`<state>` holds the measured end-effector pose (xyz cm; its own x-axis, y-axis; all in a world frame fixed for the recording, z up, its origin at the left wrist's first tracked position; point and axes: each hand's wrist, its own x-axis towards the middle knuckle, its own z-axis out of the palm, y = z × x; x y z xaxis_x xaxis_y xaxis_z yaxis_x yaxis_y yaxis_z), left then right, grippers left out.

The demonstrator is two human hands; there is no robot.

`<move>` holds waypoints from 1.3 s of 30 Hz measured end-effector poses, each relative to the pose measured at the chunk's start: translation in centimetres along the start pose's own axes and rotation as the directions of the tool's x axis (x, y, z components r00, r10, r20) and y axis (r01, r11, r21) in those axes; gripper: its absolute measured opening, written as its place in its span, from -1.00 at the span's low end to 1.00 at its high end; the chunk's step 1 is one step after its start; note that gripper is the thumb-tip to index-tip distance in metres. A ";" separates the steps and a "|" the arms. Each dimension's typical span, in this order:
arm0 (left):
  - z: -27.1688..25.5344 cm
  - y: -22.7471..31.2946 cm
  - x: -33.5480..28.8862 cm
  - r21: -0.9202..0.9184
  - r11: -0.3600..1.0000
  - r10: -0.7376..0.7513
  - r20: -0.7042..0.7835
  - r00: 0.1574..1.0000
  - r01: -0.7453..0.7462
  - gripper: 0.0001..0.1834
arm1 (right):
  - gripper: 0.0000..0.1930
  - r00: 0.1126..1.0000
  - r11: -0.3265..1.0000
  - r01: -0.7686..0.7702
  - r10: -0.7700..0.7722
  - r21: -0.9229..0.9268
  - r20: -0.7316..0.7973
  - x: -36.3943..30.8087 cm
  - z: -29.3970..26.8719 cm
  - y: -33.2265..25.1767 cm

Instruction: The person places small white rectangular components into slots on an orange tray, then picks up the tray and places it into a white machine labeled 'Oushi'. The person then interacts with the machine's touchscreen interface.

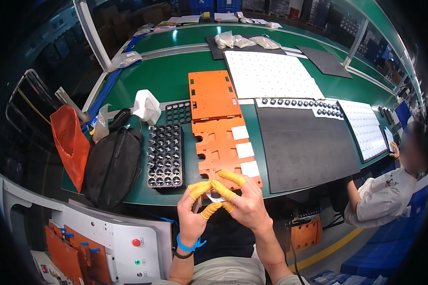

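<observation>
My left hand (193, 214) and my right hand (247, 203) meet at the table's near edge, with yellow finger cots on thumbs and fingertips. Between them they pinch a small white piece with a dark round part (216, 195); the fingers cover much of it. Just beyond lies an orange fixture plate (214, 149) with notches on its left side and several white square cards (245, 150) along its right. A black tray (150, 183) of shiny round black parts (168, 155) sits left of the plate. My left wrist wears a blue band.
A black mat (304, 152) covers the table at right, with white strips of round black parts (295, 103) behind it. Farther back are a white sheet (271, 76) and plastic bags (242, 42). At left lie a black bag (113, 166) and a red bag (71, 142). A co-worker (385, 190) sits right.
</observation>
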<state>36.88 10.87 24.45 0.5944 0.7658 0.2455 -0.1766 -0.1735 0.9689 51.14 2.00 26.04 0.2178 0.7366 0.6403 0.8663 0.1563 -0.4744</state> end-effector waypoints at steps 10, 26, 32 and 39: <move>-1.9 -0.3 1.1 0.111 0.993 -0.054 0.179 0.982 0.034 -0.67 | -0.55 0.980 0.969 -0.135 0.101 0.206 0.169 -0.9 -0.3 0.0; 1.6 0.6 2.1 0.711 0.672 -0.018 -0.263 0.965 0.207 -0.80 | -0.36 0.981 0.984 -0.174 0.171 0.029 0.092 -1.1 1.6 2.5; 1.4 0.5 2.2 0.760 0.600 -0.054 -0.272 0.961 0.249 -0.77 | -0.46 0.986 0.984 -0.160 0.156 0.074 0.060 -1.4 2.3 3.6; 1.9 0.5 3.2 0.833 0.452 -0.104 -0.308 0.946 0.320 -0.74 | -0.51 0.989 0.977 -0.147 0.143 0.154 0.038 -1.8 2.1 4.3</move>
<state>40.17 12.01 25.81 0.3392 0.9328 0.1218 0.7640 -0.3487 0.5429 53.55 2.73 21.59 0.3226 0.7757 0.5425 0.7454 0.1451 -0.6507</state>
